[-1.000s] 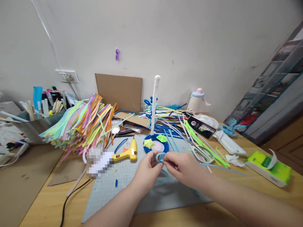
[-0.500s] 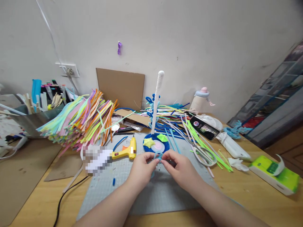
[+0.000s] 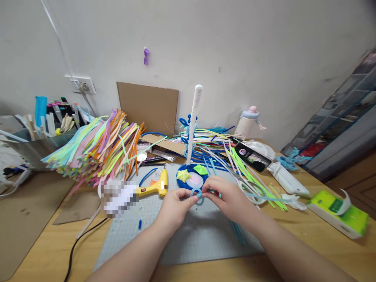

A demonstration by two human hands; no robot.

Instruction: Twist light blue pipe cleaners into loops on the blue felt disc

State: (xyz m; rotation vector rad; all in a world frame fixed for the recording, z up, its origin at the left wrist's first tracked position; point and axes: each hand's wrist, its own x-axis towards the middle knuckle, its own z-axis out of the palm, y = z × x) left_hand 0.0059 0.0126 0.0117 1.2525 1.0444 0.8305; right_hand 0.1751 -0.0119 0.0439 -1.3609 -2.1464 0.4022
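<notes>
Between my two hands is a light blue pipe cleaner [image 3: 195, 191] bent into small loops. My left hand [image 3: 178, 205] pinches the looped part between thumb and fingertips. Closed on the same pipe cleaner just right of the loops is my right hand [image 3: 222, 196]; a light blue length sticks out to its right. Just beyond my fingers stands a round blue base [image 3: 182, 183] bearing a yellow star [image 3: 184, 176], a green piece [image 3: 201, 169] and a pale pink oval. A white wrapped stick [image 3: 191, 129] rises behind it, beside blue curled loops [image 3: 184, 122].
A yellow glue gun [image 3: 161, 184] lies left of the base on the grey cutting mat [image 3: 129, 235]. Scissors [image 3: 255, 192], green pipe cleaners and a phone [image 3: 253, 156] lie to the right. A large pipe cleaner bundle [image 3: 96, 152] sits at left, a tissue pack [image 3: 339, 211] far right.
My right hand has turned and shifted slightly right along the pipe cleaner. A light blue length now extends past it, and more of the loops shows. The view has shifted slightly.
</notes>
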